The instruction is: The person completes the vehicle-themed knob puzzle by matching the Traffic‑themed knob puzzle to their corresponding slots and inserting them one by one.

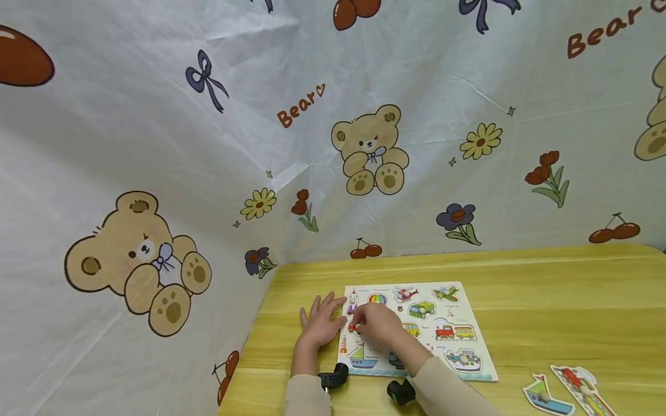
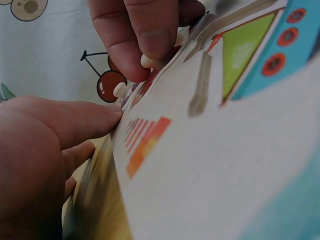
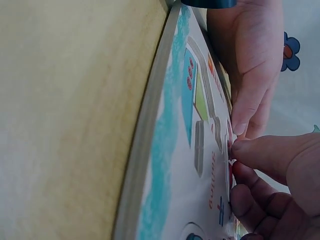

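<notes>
A wooden peg puzzle board (image 1: pixel 429 338) printed with vehicles lies on the table. My right hand (image 1: pixel 382 326) is over its left part, thumb and fingers pinching the pale knob (image 2: pixel 150 62) of a red puzzle piece (image 1: pixel 351 328). The piece sits at its printed spot; the fingers partly hide it, and I cannot tell if it is fully seated. At the board's left edge rests my left hand (image 1: pixel 321 323), fingers spread, thumb tip touching the edge. Just above the red piece is the rocket piece (image 1: pixel 352 301). Below it, a sailboat recess (image 1: pixel 362 356) shows its printed picture.
Two loose pieces, a sailboat (image 1: pixel 546 396) and a train (image 1: pixel 581 388), lie on the yellow wood-grain table (image 1: pixel 562 306) right of the board. A bear-patterned white cloth (image 1: pixel 416 219) hangs behind and to the left. Black wrist-camera mounts (image 1: pixel 334 377) are near both wrists.
</notes>
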The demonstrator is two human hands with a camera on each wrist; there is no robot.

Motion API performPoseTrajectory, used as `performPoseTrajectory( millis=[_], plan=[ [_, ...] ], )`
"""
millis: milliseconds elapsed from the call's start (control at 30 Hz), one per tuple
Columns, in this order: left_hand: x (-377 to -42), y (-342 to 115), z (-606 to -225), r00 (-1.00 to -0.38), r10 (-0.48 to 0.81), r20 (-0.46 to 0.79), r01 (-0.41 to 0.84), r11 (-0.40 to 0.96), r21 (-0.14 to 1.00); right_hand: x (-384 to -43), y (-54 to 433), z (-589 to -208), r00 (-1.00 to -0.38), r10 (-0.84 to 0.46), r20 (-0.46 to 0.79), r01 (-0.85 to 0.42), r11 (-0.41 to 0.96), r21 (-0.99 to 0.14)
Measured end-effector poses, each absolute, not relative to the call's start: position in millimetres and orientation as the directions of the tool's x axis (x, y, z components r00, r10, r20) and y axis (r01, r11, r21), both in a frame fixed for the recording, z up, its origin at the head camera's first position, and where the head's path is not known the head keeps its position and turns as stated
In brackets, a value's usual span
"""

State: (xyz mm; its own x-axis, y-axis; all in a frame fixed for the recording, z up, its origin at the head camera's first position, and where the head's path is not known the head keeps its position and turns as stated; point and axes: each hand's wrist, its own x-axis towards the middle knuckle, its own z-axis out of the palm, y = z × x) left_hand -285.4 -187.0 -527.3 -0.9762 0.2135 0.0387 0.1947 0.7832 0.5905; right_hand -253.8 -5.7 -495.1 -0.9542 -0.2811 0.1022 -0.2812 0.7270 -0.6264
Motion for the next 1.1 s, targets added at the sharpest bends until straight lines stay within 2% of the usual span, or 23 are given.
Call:
performPoseTrajectory(
  millis=[1100],
  plan=[
    [-287.0,-187.4,-527.7,-0.977,0.211,0.038,0.192,0.783,0.591,-253.8,-3.9,-499.6,-0.944,-0.311,0.111,-0.313,0.735,-0.602]
  ],
)
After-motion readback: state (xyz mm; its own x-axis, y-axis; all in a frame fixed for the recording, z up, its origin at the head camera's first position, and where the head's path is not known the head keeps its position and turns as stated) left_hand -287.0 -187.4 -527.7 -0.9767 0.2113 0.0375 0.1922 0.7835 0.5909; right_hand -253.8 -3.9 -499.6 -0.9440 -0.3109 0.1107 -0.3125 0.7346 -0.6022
